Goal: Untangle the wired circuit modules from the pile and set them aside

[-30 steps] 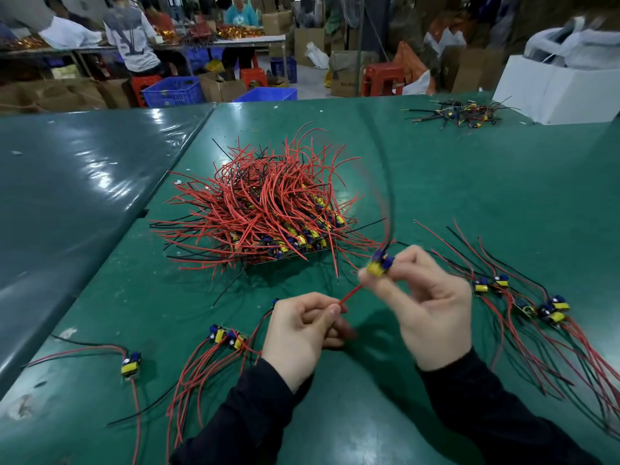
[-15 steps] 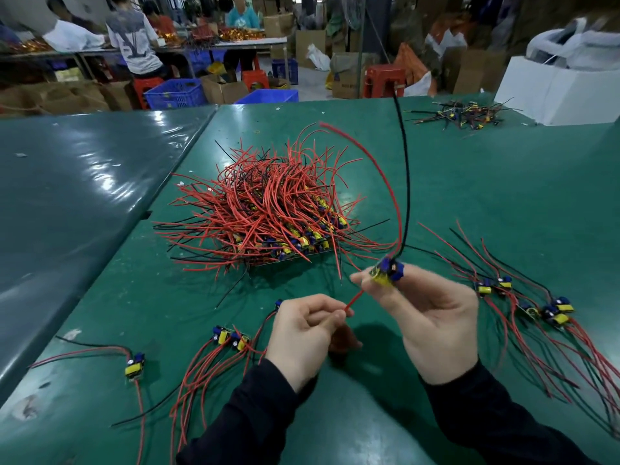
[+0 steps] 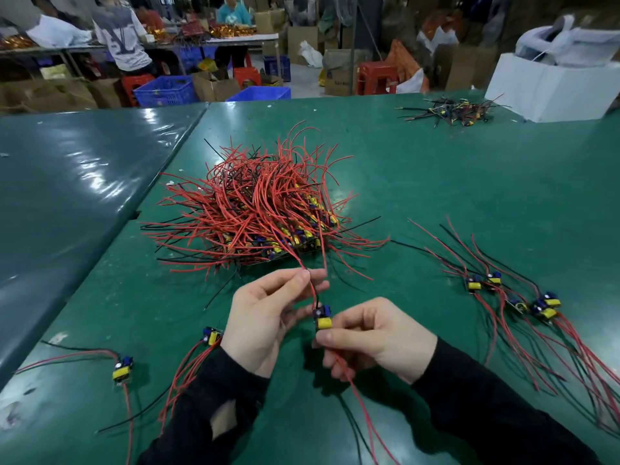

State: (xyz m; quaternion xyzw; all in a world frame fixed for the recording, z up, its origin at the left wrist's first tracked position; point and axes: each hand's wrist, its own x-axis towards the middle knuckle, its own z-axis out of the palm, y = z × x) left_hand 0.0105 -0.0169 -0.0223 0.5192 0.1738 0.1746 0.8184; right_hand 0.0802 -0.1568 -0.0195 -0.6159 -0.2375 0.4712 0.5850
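We see a green table (image 3: 436, 182) filling most of the frame, with a darker table (image 3: 67, 182) abutting it at left. At centre lies the pile (image 3: 258, 209): a dense tangle of red and black wires with yellow-and-blue modules showing along its lower right edge. A wire from the pile reaches down toward the hands, and loose ends fan out around them.

At lower right we see a sorted group (image 3: 516, 300) of several modules, wires trailing toward the lower right corner. At lower left lies a single module (image 3: 122, 369), and just beside the left sleeve another small group (image 3: 212, 335), partly hidden by the left hand. At upper right a smaller heap (image 3: 449, 110) sits near a white box (image 3: 550, 92) that holds white material; we cannot tell what it is. Along the top of the frame we see blue crates (image 3: 164, 90), cartons, red stools and seated people at a far bench.

Both hands work low and centre, close together, above the table. The left hand (image 3: 265, 320) is turned palm inward, thumb and forefinger pinching a red wire (image 3: 312, 290) near its upper end. That wire runs down to the held module (image 3: 322, 317). The right hand (image 3: 375, 344) has its fingers curled and pinches just below the module, where its other wires pass between the fingers and hang toward the bottom edge. Both sleeves are black.
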